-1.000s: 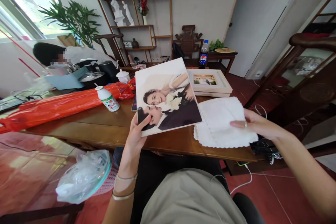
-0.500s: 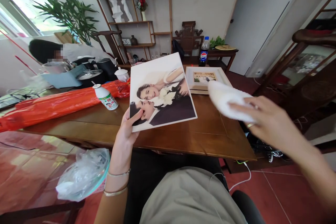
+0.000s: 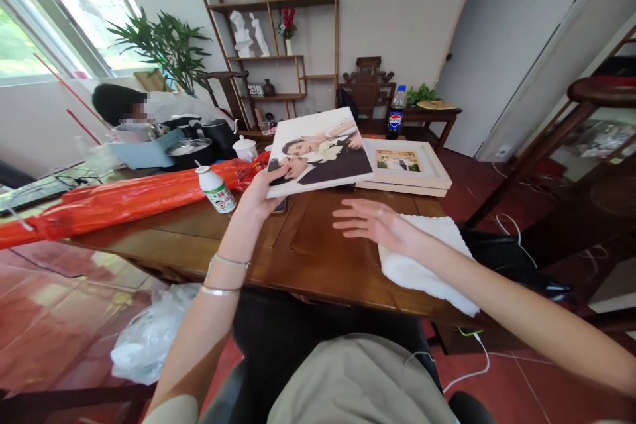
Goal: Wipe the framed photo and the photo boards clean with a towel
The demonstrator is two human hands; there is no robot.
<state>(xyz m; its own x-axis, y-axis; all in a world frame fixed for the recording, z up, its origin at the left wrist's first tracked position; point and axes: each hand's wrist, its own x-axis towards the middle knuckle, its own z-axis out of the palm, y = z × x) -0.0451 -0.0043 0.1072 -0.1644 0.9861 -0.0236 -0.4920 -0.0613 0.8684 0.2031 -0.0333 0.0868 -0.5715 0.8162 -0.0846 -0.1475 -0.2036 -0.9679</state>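
My left hand [image 3: 259,197] grips the lower left corner of a photo panel [image 3: 332,171], thumb over its face. The panel bears a wedding picture and is tilted above the wooden table [image 3: 318,238]. To the right, my right hand [image 3: 372,222] is held with its fingers stretched out and nothing in them. Under the right wrist a white cloth [image 3: 422,271] lies spread at the table's front right edge. Behind the panel, a pale photo frame [image 3: 432,162] with a small picture rests flat, partly covered by the panel's right side.
A white-and-green bottle [image 3: 217,190] stands left of the panel, before a long red plastic-wrapped bundle [image 3: 124,205]. A cola bottle [image 3: 396,116] stands at the back. At the far left a person [image 3: 173,106] bends behind pots and a kettle [image 3: 218,138]. A plastic bag [image 3: 152,334] sits below left.
My right hand has let go of the white cloth, which now lies on the table, and has moved left toward the panel. The panel in my left hand is lower and tilted flatter.
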